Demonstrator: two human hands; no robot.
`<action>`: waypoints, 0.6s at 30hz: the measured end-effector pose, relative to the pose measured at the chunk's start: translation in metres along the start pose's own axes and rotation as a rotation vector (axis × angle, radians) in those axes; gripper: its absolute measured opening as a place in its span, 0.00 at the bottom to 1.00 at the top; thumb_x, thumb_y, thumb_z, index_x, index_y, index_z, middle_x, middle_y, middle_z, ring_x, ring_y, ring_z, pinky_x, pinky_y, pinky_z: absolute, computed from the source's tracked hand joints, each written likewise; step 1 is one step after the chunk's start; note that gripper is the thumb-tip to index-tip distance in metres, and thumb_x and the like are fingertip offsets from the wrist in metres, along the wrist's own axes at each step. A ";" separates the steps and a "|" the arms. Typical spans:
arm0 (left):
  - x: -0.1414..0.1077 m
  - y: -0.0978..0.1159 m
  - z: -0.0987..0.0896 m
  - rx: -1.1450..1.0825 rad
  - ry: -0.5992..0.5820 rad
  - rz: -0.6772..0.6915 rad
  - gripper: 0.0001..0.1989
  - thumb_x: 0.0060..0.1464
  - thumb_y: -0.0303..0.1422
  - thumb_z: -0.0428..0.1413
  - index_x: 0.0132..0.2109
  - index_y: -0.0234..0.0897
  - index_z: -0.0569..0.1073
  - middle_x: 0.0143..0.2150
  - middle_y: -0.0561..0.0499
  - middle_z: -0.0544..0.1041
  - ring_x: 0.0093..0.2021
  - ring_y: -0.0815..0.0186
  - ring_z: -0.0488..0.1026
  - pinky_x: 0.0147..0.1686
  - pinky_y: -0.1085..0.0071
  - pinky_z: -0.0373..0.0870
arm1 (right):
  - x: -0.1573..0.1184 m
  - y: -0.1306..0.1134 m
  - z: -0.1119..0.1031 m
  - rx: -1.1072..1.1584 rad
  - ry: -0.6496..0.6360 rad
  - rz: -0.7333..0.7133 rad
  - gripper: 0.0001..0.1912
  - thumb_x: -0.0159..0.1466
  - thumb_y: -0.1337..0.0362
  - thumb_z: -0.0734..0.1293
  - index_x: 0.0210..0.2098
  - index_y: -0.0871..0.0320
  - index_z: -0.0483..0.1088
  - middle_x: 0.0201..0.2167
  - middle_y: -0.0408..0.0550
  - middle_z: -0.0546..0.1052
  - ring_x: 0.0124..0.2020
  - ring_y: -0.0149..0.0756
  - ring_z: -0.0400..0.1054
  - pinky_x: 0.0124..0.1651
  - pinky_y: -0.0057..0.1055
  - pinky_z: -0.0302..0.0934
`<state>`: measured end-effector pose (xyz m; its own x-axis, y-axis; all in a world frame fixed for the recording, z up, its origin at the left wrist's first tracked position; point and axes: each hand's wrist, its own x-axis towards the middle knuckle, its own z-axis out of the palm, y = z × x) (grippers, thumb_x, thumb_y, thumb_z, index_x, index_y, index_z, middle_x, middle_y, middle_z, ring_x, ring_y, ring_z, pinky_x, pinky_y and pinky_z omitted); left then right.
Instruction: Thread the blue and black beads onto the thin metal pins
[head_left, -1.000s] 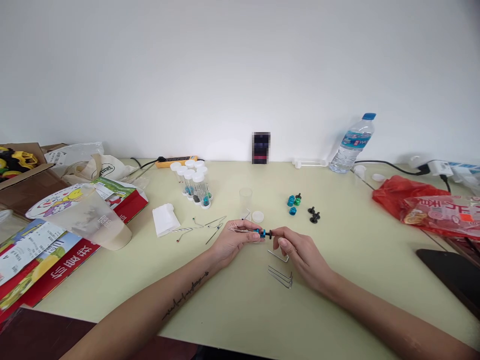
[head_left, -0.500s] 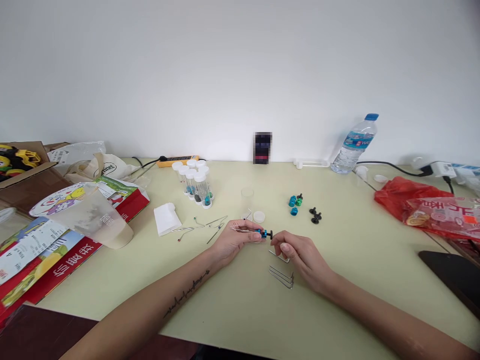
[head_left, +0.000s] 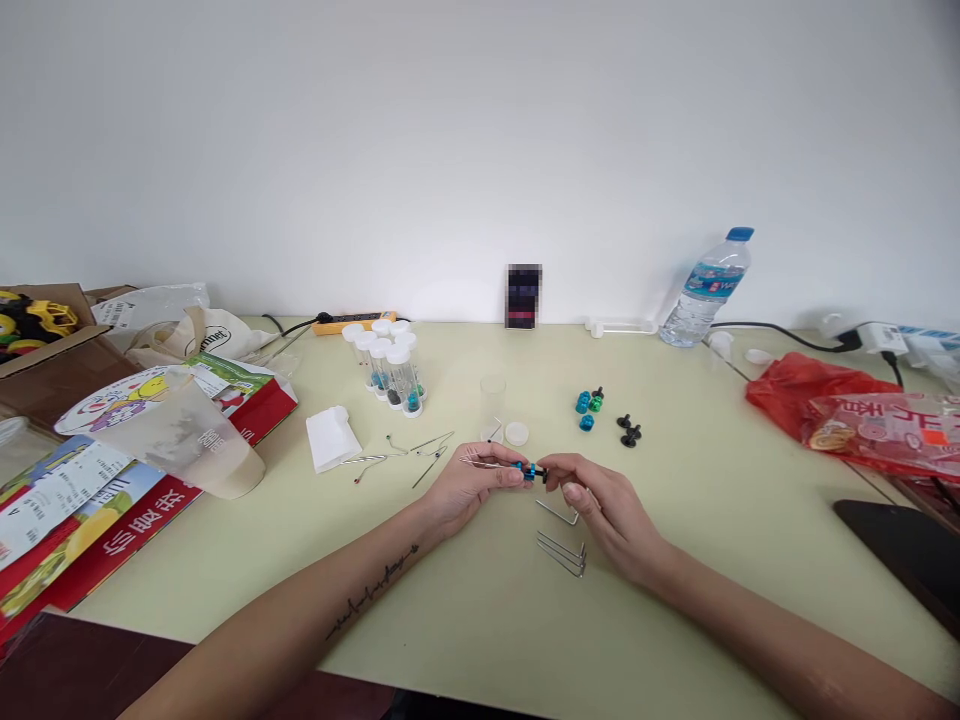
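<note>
My left hand [head_left: 476, 488] pinches a small blue metal fitting [head_left: 530, 471] between thumb and fingers. Thin silvery metal pieces [head_left: 480, 461] stick out leftward from the same grip. From the right end of the fitting projects a black thumbscrew [head_left: 543, 474]. The curled fingers of my right hand [head_left: 604, 505] are at its head, which they partly cover. Below them lie several L-shaped hex keys [head_left: 561, 553]. Just beyond my left hand stand a clear tube [head_left: 493, 398] and a white cap [head_left: 517, 433].
Loose blue and green fittings [head_left: 586, 422] and black thumbscrews [head_left: 631, 436] lie to the right. Capped tubes [head_left: 397, 372], thin metal tools [head_left: 390, 455] and a white packet [head_left: 332, 438] are leftward. A cup [head_left: 225, 455], water bottle [head_left: 705, 290] and red bag [head_left: 795, 405] stand farther out.
My right fingers have moved slightly in against the thumbscrew's head, covering part of it. My left hand keeps its grip on the blue fitting. The view has shifted slightly.
</note>
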<state>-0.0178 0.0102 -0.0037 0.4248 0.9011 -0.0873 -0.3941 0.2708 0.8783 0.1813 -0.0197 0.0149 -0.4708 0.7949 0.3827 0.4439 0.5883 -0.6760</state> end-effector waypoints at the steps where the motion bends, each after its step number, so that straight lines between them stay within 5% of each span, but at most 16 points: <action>1: 0.000 0.000 0.000 -0.013 0.004 0.016 0.11 0.38 0.28 0.65 0.33 0.31 0.76 0.34 0.46 0.78 0.35 0.64 0.75 0.43 0.65 0.67 | 0.000 0.000 0.000 -0.007 0.013 -0.014 0.16 0.69 0.58 0.50 0.49 0.53 0.63 0.35 0.45 0.70 0.34 0.32 0.64 0.37 0.28 0.58; 10: 0.000 0.001 0.000 -0.025 0.018 0.051 0.12 0.39 0.28 0.65 0.35 0.31 0.76 0.35 0.46 0.78 0.34 0.65 0.75 0.44 0.65 0.67 | 0.000 0.007 0.002 -0.015 0.006 -0.013 0.19 0.69 0.59 0.50 0.55 0.52 0.61 0.35 0.46 0.72 0.35 0.33 0.65 0.38 0.29 0.60; 18: 0.001 0.002 -0.001 -0.025 0.039 0.043 0.12 0.41 0.28 0.64 0.36 0.31 0.76 0.32 0.47 0.78 0.33 0.66 0.75 0.41 0.67 0.67 | -0.001 0.003 0.002 -0.038 -0.050 0.007 0.17 0.69 0.58 0.50 0.45 0.53 0.67 0.34 0.45 0.72 0.34 0.34 0.65 0.37 0.30 0.59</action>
<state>-0.0191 0.0124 -0.0028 0.3754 0.9243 -0.0681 -0.4320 0.2395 0.8695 0.1812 -0.0186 0.0110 -0.5043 0.7915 0.3453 0.4759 0.5883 -0.6538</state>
